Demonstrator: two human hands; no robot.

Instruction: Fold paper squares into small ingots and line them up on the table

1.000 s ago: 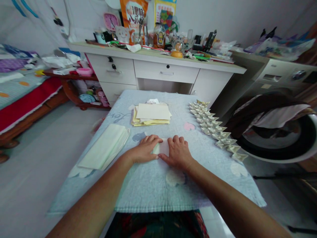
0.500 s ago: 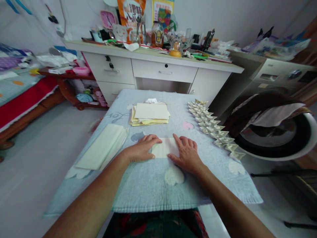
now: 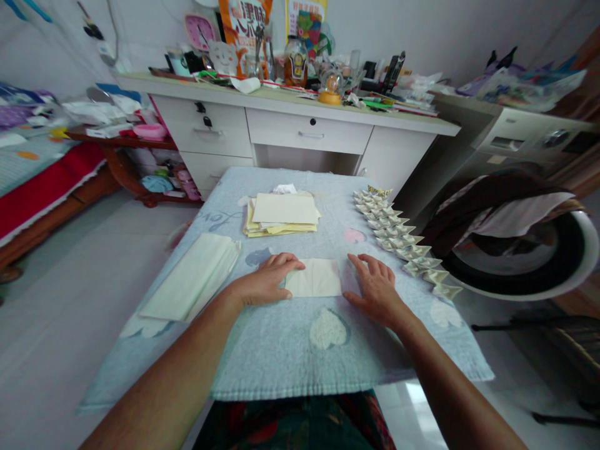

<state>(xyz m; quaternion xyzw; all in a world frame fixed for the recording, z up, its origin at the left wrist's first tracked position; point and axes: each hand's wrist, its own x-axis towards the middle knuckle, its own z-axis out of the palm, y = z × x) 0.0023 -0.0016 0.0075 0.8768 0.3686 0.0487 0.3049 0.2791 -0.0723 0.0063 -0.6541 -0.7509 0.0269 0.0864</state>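
A small cream rectangle of paper with a faint crease lies flat on the cloth-covered table. My left hand rests at the paper's left end, thumb and forefinger apart and touching its edge. Just off the right end is my right hand, fingers spread, with a narrow strip of cloth between it and the paper. Beyond the hands sits a stack of cream and yellow paper sheets. To the left lies a pile of longer pale folded papers.
A row of folded paper pieces runs along the table's right side. Behind stands a white desk crowded with jars, bags and small items. A front-loading washing machine with clothes in its open door is at right; a bed at left.
My right hand has slid rightward off the paper, uncovering its right end. My left hand stays at the left end. The view has shifted slightly.
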